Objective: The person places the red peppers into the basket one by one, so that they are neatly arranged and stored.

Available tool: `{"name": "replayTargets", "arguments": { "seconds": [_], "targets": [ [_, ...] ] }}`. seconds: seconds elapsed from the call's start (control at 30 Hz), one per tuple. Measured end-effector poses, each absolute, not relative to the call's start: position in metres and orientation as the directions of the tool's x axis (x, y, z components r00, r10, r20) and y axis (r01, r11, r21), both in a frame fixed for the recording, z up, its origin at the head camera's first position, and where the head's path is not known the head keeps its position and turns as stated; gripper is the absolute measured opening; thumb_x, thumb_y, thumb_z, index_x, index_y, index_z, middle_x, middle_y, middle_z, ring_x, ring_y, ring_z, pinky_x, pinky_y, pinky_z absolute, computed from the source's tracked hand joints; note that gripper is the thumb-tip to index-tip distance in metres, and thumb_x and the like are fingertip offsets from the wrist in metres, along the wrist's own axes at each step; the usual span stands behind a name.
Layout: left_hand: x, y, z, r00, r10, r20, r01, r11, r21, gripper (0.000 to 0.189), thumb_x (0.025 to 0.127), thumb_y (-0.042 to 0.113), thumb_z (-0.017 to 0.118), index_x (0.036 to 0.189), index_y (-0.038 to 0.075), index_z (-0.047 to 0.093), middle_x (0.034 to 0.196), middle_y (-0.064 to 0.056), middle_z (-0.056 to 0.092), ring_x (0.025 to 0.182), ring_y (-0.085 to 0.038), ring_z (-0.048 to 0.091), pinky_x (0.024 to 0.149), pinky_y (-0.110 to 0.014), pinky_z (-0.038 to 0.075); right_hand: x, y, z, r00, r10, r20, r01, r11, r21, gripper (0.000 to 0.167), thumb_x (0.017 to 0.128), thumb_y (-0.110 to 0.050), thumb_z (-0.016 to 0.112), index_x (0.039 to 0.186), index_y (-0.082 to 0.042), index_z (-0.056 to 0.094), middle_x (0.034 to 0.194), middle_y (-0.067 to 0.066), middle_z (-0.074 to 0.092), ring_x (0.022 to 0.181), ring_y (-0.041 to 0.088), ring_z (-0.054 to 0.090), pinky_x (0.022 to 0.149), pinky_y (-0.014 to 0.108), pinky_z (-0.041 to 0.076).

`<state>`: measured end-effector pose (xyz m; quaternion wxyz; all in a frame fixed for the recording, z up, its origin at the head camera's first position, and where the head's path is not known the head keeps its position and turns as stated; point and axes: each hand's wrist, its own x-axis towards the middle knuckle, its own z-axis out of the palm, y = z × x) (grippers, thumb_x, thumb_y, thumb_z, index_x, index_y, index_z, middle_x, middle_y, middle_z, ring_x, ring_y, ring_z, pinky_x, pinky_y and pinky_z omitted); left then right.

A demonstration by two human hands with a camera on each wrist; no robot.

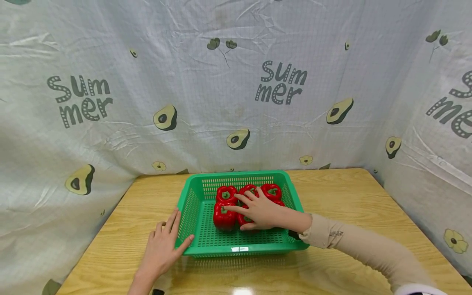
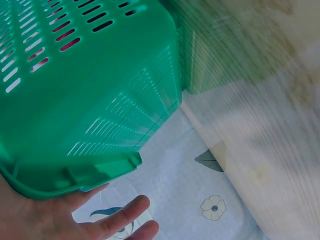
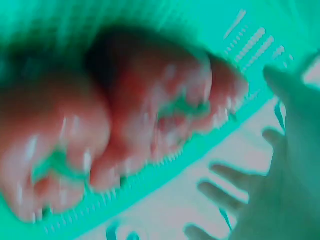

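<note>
Several red bell peppers [image 1: 225, 217] with green stems stand together in the middle and right of a green plastic basket [image 1: 236, 249]. Over them reaches my right hand [image 1: 261, 209], fingers spread and holding nothing; it hides part of the group. The right wrist view, blurred, has peppers [image 3: 145, 105] at left and the hand [image 3: 265, 175] with parted fingers at right. My left hand [image 1: 162, 242] rests at the basket's left side, thumb toward the front corner. From the left wrist, its straight fingers [image 2: 117, 220] extend by the rim of the tilted-looking basket [image 2: 100, 100].
The basket stands on a light wooden table [image 1: 339, 205], near its back edge. A pale cloth [image 1: 199, 82] with avocado prints and lettering hangs behind and along both sides. The basket's left part shows bare mesh floor.
</note>
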<state>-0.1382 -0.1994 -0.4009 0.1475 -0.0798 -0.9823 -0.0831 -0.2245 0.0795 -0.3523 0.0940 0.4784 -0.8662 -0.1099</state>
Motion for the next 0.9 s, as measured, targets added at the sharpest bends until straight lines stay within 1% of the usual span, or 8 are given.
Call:
{"name": "replayTargets", "arguments": {
  "seconds": [0.1,0.17,0.3,0.33,0.5,0.6,0.7,0.9],
  "targets": [
    [-0.138,-0.2,-0.402,-0.943,0.132,0.305,0.183,0.973,0.142,0.076,0.083,0.049,0.052,0.139,0.003,0.03,0.144,-0.011,0.031,0.103,-0.035,0.046,0.075,-0.05,0.04,-0.222,0.096,-0.343,-0.541,-0.838,0.074,-0.81,0.542,0.221,0.067,0.082,-0.053,0.051,0.14,-0.029,0.028,0.137,0.008,0.038,0.117,0.026,0.037,0.089,0.054,0.032],
    [-0.138,-0.2,-0.402,-0.943,0.132,0.306,0.183,0.972,0.145,0.075,0.083,0.049,0.052,0.139,0.003,0.03,0.144,-0.01,0.031,0.104,-0.035,0.046,0.075,-0.05,0.04,-0.222,0.106,-0.339,-0.562,-0.822,0.09,-0.802,0.568,0.184,0.066,0.083,-0.052,0.052,0.14,-0.028,0.029,0.138,0.008,0.038,0.118,0.026,0.036,0.088,0.053,0.032],
    [-0.138,-0.201,-0.402,-0.942,0.132,0.309,0.184,0.972,0.146,0.075,0.083,0.048,0.052,0.139,0.003,0.03,0.144,-0.01,0.031,0.105,-0.035,0.045,0.077,-0.051,0.04,-0.22,0.129,-0.336,-0.6,-0.79,0.128,-0.778,0.613,0.138,0.065,0.083,-0.05,0.053,0.139,-0.027,0.03,0.138,0.008,0.038,0.119,0.028,0.036,0.089,0.056,0.031],
    [-0.138,-0.201,-0.401,-0.942,0.132,0.309,0.184,0.972,0.148,0.074,0.083,0.048,0.052,0.139,0.003,0.03,0.144,-0.01,0.031,0.106,-0.035,0.045,0.077,-0.051,0.04,-0.22,0.135,-0.338,-0.605,-0.784,0.14,-0.773,0.62,0.132,0.065,0.083,-0.049,0.053,0.139,-0.027,0.03,0.138,0.008,0.039,0.118,0.028,0.036,0.089,0.055,0.031],
    [-0.136,-0.204,-0.401,-0.943,0.131,0.307,0.191,0.966,0.174,0.073,0.084,0.048,0.051,0.139,0.004,0.031,0.144,-0.01,0.031,0.109,-0.036,0.044,0.08,-0.053,0.039,-0.217,0.165,-0.351,-0.633,-0.753,0.178,-0.754,0.652,0.075,0.064,0.084,-0.046,0.053,0.139,-0.023,0.031,0.137,0.007,0.039,0.118,0.027,0.035,0.086,0.05,0.031],
    [-0.135,-0.205,-0.399,-0.945,0.132,0.3,0.198,0.96,0.199,0.071,0.086,0.049,0.049,0.139,0.004,0.032,0.144,-0.01,0.031,0.111,-0.037,0.043,0.083,-0.054,0.038,-0.215,0.183,-0.362,-0.672,-0.717,0.183,-0.727,0.687,0.024,0.062,0.086,-0.046,0.051,0.139,-0.022,0.031,0.138,0.007,0.039,0.119,0.029,0.036,0.086,0.05,0.03],
    [-0.134,-0.207,-0.397,-0.945,0.137,0.296,0.207,0.953,0.219,0.068,0.087,0.047,0.048,0.138,0.005,0.033,0.143,-0.01,0.032,0.112,-0.037,0.043,0.084,-0.055,0.037,-0.214,0.2,-0.375,-0.707,-0.673,0.218,-0.694,0.72,-0.025,0.061,0.086,-0.045,0.052,0.139,-0.022,0.032,0.136,0.007,0.041,0.119,0.029,0.037,0.086,0.052,0.031],
    [-0.134,-0.211,-0.392,-0.945,0.151,0.291,0.232,0.935,0.268,0.058,0.089,0.04,0.048,0.136,0.008,0.038,0.141,-0.009,0.037,0.111,-0.036,0.045,0.082,-0.055,0.038,-0.214,0.227,-0.394,-0.712,-0.607,0.354,-0.675,0.731,-0.105,0.058,0.085,-0.036,0.057,0.136,-0.017,0.037,0.133,0.009,0.042,0.113,0.025,0.038,0.083,0.05,0.03]
  ]
}}
